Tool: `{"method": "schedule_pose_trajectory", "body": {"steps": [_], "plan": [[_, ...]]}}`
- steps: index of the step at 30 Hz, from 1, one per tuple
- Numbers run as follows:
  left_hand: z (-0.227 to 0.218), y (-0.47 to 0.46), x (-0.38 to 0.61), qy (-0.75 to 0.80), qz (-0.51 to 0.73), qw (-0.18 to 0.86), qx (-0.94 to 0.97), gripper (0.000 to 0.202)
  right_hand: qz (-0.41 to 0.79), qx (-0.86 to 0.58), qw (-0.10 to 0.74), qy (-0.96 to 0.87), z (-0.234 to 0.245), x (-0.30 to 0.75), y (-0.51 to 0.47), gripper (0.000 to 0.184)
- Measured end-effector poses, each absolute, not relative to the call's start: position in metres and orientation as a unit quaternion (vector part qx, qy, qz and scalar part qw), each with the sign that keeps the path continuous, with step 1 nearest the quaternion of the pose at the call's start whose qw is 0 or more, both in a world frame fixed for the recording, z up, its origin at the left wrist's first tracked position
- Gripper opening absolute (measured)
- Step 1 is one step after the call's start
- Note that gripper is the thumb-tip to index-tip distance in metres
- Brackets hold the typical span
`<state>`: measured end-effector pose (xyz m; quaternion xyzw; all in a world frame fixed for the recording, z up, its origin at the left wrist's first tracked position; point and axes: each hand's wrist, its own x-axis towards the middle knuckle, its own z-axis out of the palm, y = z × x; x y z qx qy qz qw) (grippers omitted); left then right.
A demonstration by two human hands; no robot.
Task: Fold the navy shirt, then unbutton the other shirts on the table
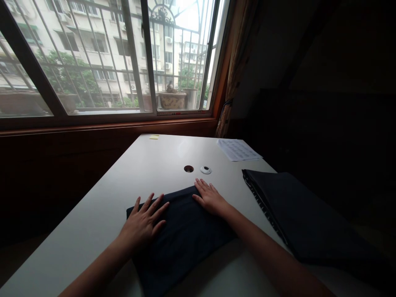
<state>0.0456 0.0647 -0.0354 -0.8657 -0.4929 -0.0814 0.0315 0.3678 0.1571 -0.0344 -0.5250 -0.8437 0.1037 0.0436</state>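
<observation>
A piece of dark navy cloth (185,231) lies spread on the white table (117,181) in front of me. My left hand (145,220) rests flat on its left part, fingers spread, with the fingertips near the far edge. At the cloth's far right corner, my right hand (210,198) is pressed down with its fingers stretched out and the thumb apart. Neither hand grips anything. Part of the cloth's right side is hidden under my right forearm, and its near end runs into shadow.
Folded dark fabric (297,210) lies on the table's right side. Beyond my hands are a round cable hole (188,168) and its white ring cover (206,170). Printed sheets (238,149) lie at the far right, a yellow note (154,137) at the far left. A barred window (108,57) stands behind.
</observation>
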Motion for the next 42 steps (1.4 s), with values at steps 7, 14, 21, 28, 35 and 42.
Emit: {"method": "schedule_pose_trajectory", "body": {"steps": [7, 14, 21, 28, 35, 42], "plan": [[-0.037, 0.056, 0.026, -0.540, -0.056, -0.004, -0.839, 0.063, 0.100, -0.578, 0.075, -0.806, -0.047, 0.404, 0.161, 0.068], [-0.037, 0.049, 0.001, -0.554, -0.082, -0.034, -0.828, 0.056, 0.244, -0.545, 0.173, -0.783, -0.048, 0.447, 0.115, 0.085], [-0.013, 0.036, 0.003, -0.569, -0.087, -0.085, -0.813, 0.055, 0.270, -0.585, 0.219, -0.733, -0.035, 0.469, 0.045, 0.041], [0.022, 0.051, 0.001, -0.555, -0.007, -0.144, -0.819, 0.047, 0.319, -0.513, 0.226, -0.764, -0.026, 0.496, 0.021, 0.014], [0.051, 0.111, 0.057, -0.485, -0.058, -0.139, -0.862, 0.039, 0.274, -0.502, 0.261, -0.778, -0.028, 0.492, 0.020, 0.015], [0.023, 0.195, 0.160, -0.445, -0.091, -0.233, -0.860, 0.044, 0.214, -0.502, 0.301, -0.782, -0.038, 0.493, 0.019, 0.017]]}}
